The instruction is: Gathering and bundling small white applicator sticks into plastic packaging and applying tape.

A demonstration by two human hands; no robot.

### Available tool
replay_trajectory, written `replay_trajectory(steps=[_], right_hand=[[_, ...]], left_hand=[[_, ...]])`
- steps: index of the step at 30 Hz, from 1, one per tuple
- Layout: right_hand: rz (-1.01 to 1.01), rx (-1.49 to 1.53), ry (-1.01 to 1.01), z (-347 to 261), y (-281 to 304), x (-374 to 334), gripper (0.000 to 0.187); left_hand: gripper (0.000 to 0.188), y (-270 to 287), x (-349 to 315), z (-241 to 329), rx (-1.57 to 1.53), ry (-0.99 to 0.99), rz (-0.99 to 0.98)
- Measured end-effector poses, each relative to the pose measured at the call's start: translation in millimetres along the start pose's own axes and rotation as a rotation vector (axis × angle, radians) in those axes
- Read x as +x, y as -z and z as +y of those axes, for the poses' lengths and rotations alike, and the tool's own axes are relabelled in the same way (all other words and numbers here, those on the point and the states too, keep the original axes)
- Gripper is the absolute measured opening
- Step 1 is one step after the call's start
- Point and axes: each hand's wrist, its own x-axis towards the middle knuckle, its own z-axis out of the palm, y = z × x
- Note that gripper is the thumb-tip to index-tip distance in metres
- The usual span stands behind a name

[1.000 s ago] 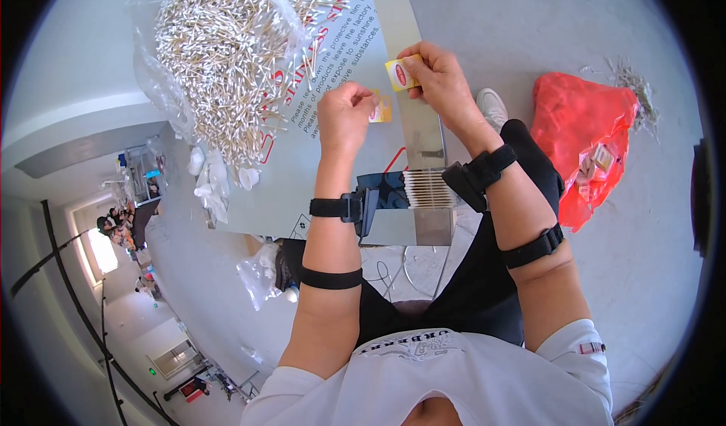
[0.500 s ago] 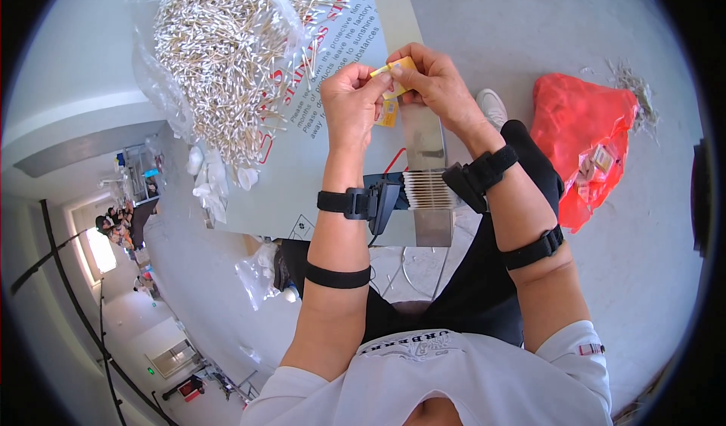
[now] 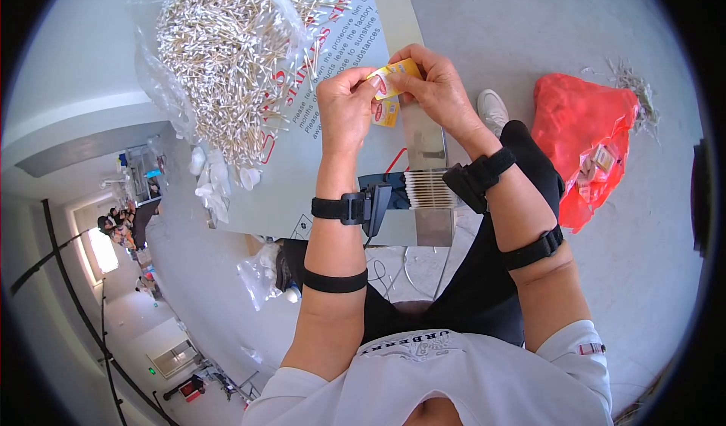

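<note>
A small yellow printed paper card or sleeve (image 3: 396, 78) is pinched between my two hands above the table's right edge. My left hand (image 3: 345, 107) grips its left end with thumb and fingers. The right-hand end is between the thumb and fingers of my right hand (image 3: 437, 86). Just below, a second yellow card (image 3: 386, 114) shows partly, my left fingers hiding some of it. Closer to me, a neat row of cotton swabs (image 3: 429, 190) lies side by side at the table edge, between my strapped wrists.
A big heap of loose cotton swabs (image 3: 219, 55) spills from a clear plastic bag (image 3: 172, 97) on the table's left. The table (image 3: 280, 199) wears printed film. On the floor at right sits a red plastic bag (image 3: 578, 123), near my shoe (image 3: 492, 108).
My hands have drawn slightly apart, and more of the held card's printed face shows. My left forearm has shifted a little to the left.
</note>
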Motion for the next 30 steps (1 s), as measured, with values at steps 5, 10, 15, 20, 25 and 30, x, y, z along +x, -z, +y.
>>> replay_trajectory(steps=[5,10,15,20,25,30], right_hand=[[0.1,-0.087,-0.001,10,5,6,0.014],[0.175,0.04,-0.127,3,9,6,0.017],[0.182,0.051,-0.151,0,9,5,0.017],[0.185,0.086,-0.162,0,9,5,0.017],[0.176,0.085,-0.168,1,7,6,0.016],[0.154,0.11,-0.134,6,13,6,0.017]], left_hand=[[0.007,-10,-2,-5,0.234,-0.195,0.181],[0.006,-5,5,-10,0.163,-0.079,0.26],[0.01,8,25,-31,0.275,0.024,0.247],[0.015,10,34,-43,0.641,-0.132,0.195],[0.019,11,33,-48,0.829,-0.344,0.29],[0.024,-10,25,-19,0.188,-0.124,0.173]])
